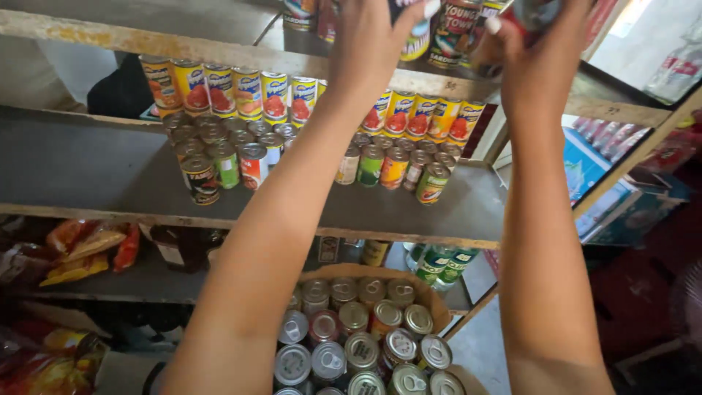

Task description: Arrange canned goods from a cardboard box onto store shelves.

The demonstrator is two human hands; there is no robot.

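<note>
Cans at top shelf (pixel 219 51): left hand (pixel 369 44) fingers closed on yellow-labelled can (pixel 417 40), right hand (pixel 537 62) gripping red can (pixel 530 14). Best set upright, flush beside shelved neighbours, labels outward.

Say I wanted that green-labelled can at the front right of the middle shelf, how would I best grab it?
Take the green-labelled can around its round side wall, coming from the open front of the shelf. It stands upright at the front edge, with other cans packed close behind and to its left, so probably only the front and right are free.
</note>
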